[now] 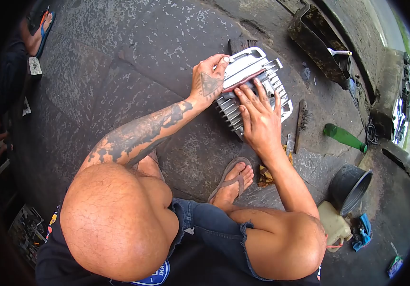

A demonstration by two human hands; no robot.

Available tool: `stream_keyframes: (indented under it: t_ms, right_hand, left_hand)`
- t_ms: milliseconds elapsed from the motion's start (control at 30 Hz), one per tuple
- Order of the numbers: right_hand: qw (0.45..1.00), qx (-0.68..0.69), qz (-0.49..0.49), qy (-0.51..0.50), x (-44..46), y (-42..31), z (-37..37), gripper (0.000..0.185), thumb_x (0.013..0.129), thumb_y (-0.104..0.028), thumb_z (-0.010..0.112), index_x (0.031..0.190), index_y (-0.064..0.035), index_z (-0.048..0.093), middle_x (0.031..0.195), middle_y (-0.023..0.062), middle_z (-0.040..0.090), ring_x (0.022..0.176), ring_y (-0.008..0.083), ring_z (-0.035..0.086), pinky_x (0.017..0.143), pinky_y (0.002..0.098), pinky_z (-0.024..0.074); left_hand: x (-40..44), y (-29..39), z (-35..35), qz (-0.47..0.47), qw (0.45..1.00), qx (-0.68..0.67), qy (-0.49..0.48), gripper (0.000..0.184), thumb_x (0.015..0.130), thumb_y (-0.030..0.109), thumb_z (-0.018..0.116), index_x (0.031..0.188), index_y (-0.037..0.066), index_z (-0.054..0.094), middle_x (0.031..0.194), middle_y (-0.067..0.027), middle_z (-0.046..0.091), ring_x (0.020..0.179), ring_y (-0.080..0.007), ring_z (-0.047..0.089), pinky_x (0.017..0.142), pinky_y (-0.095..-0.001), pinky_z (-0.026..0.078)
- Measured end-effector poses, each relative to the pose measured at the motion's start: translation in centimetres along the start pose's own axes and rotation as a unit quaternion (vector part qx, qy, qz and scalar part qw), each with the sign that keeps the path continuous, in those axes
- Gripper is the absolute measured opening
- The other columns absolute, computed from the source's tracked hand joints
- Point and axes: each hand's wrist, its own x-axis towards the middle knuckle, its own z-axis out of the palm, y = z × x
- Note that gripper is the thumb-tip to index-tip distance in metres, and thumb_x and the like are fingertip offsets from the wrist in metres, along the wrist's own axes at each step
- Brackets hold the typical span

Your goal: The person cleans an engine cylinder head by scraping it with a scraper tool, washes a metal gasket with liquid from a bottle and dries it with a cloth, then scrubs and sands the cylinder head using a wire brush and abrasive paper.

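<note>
A silver finned metal part [233, 114] rests on a dark block [240, 44] on the ground in front of me. Over it lies a shiny metal cover [246, 64], tilted, with a reddish edge along its near side. My left hand [209, 78] grips the cover's left end, thumb on top and fingers curled. My right hand [261, 114] lies on the finned part just below the reddish edge, fingers spread, with its fingertips touching the metal near the cover.
To the right are a wire brush [301, 124], a green bottle [345, 137], a black bucket [350, 188], a beige container [333, 224], a blue cloth [363, 232] and a dirty metal trough [317, 47] with a paintbrush [340, 52]. Another person's foot [43, 31] shows at upper left.
</note>
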Motion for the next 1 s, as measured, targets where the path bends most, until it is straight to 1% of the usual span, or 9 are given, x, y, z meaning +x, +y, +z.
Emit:
stream_keyframes:
  t_ms: [100,233,367,467,600,767,867,967,1000]
  right_hand:
    - [0.997,-0.035,0.063,0.04,1.5,2.8,-0.2,0.035,0.1,-0.02,0.046,0.131,-0.0126,0.06,0.139,0.0046,0.055,0.14,0.0224,0.038,0.115,0.0562,0.0171]
    - [0.999,0.035,0.007,-0.002,-0.3,-0.3,0.1,0.034,0.099,-0.019,0.048,0.129,-0.0101,0.061,0.136,0.0053,0.057,0.139,0.0221,0.039,0.115,0.0532,0.0198]
    - [0.997,-0.019,0.056,0.039,1.3,3.7,-0.3,0.036,0.099,-0.02,0.047,0.131,-0.01,0.06,0.138,0.0053,0.056,0.14,0.0225,0.038,0.115,0.0542,0.0181]
    - [0.999,0.044,-0.013,-0.019,-0.4,0.3,0.0,0.036,0.099,-0.021,0.047,0.131,-0.0107,0.06,0.137,0.0058,0.057,0.14,0.0226,0.037,0.116,0.0537,0.0161]
    - [0.998,-0.027,0.05,0.033,2.0,3.8,-1.0,0.036,0.097,-0.021,0.051,0.131,-0.0122,0.06,0.136,0.0049,0.058,0.14,0.0212,0.038,0.116,0.0527,0.0183]
    - [0.998,0.039,-0.023,-0.038,-0.1,1.2,-0.5,0.037,0.099,-0.022,0.046,0.133,-0.0126,0.059,0.138,0.0051,0.056,0.139,0.0226,0.039,0.116,0.0528,0.0155]
    - [0.998,-0.02,0.059,0.032,1.3,4.3,-0.2,0.038,0.096,-0.02,0.054,0.133,-0.0124,0.058,0.138,0.0046,0.056,0.137,0.0219,0.042,0.116,0.0516,0.0189]
    - [0.999,0.047,-0.003,-0.01,-0.3,0.6,0.2,0.037,0.096,-0.019,0.053,0.132,-0.0134,0.059,0.138,0.0051,0.057,0.138,0.022,0.041,0.116,0.0504,0.0183]
    - [0.999,0.051,-0.003,0.009,-0.1,0.7,-0.1,0.036,0.094,-0.019,0.056,0.13,-0.0132,0.061,0.135,0.0044,0.058,0.133,0.0225,0.046,0.113,0.0476,0.0235]
  left_hand:
    - [0.1,1.2,-0.3,-0.053,0.997,0.01,-0.045,0.028,0.097,0.026,0.055,0.102,0.002,0.069,0.083,-0.0158,0.071,0.075,-0.0249,0.069,0.07,-0.0363,0.051]
    - [0.2,1.2,0.1,-0.009,1.0,-0.002,-0.007,0.029,0.096,0.027,0.056,0.102,0.002,0.069,0.08,-0.0151,0.07,0.073,-0.0228,0.068,0.068,-0.0355,0.05]
    - [0.3,1.8,0.0,-0.064,0.997,0.016,-0.048,0.028,0.096,0.026,0.056,0.103,0.001,0.069,0.08,-0.0151,0.07,0.075,-0.0204,0.069,0.069,-0.035,0.051]
    - [0.4,1.0,0.2,-0.057,0.998,-0.008,-0.035,0.029,0.097,0.026,0.056,0.103,0.001,0.069,0.079,-0.0137,0.071,0.072,-0.0187,0.068,0.068,-0.0342,0.051]
    - [0.6,1.8,0.1,-0.048,0.998,0.005,-0.034,0.029,0.097,0.027,0.056,0.103,0.001,0.069,0.08,-0.0131,0.071,0.072,-0.0182,0.068,0.068,-0.0334,0.051]
    - [0.2,1.1,0.1,-0.055,0.998,-0.015,-0.031,0.029,0.097,0.027,0.056,0.103,0.001,0.069,0.077,-0.0128,0.07,0.07,-0.0177,0.066,0.067,-0.0338,0.051]
    - [0.4,1.8,-0.1,-0.069,0.996,0.018,-0.048,0.03,0.098,0.027,0.056,0.103,0.001,0.069,0.078,-0.0126,0.07,0.072,-0.0177,0.067,0.068,-0.0336,0.051]
    - [0.6,1.4,0.0,-0.062,0.997,0.01,-0.042,0.031,0.098,0.028,0.056,0.104,0.001,0.069,0.078,-0.012,0.07,0.072,-0.0174,0.067,0.068,-0.0333,0.051]
    - [0.4,1.3,0.1,-0.05,0.998,-0.008,-0.035,0.031,0.098,0.028,0.056,0.104,0.001,0.069,0.078,-0.0116,0.07,0.071,-0.0171,0.066,0.067,-0.033,0.051]
